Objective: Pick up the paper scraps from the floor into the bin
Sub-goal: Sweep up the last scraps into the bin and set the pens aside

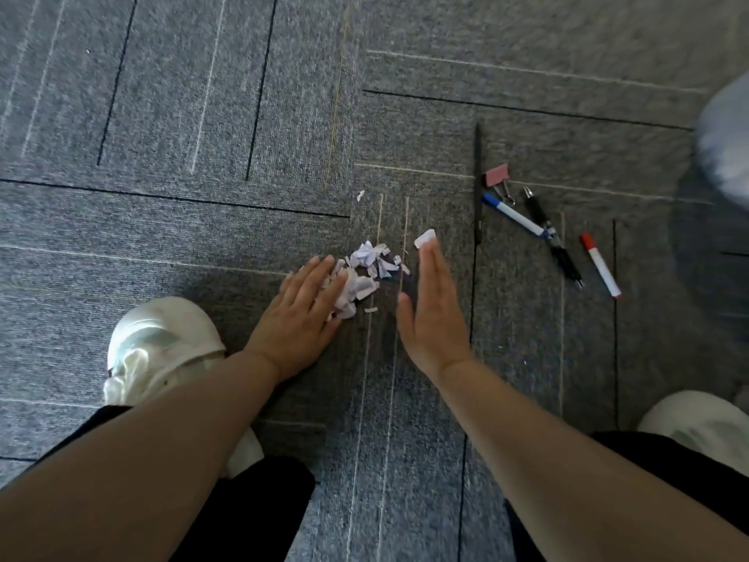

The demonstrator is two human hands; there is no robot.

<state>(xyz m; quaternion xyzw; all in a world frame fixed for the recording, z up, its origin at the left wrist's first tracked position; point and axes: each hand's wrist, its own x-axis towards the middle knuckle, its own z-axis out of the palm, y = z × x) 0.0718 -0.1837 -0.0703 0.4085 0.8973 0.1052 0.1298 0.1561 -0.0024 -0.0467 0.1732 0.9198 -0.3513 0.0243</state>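
Floor of grey carpet tiles (202,115), crossed by thin dark and pale lines, carried everything. At its right edge sat a blurred pale rounded shape (725,135), possibly the bin, though too smeared to tell. Left hand (302,314) lay palm-down, its fingers (324,273) straight and slightly spread, tips resting on the heap of torn white paper scraps (364,273). Right hand (431,306) stood on its edge just right of the heap, fingers (431,261) straight and pressed together. Both palms probably served as walls to rake the heap into one scoop. One larger white scrap (424,238) lay at the right fingertips, and a tiny fleck (360,195) lay apart beyond.
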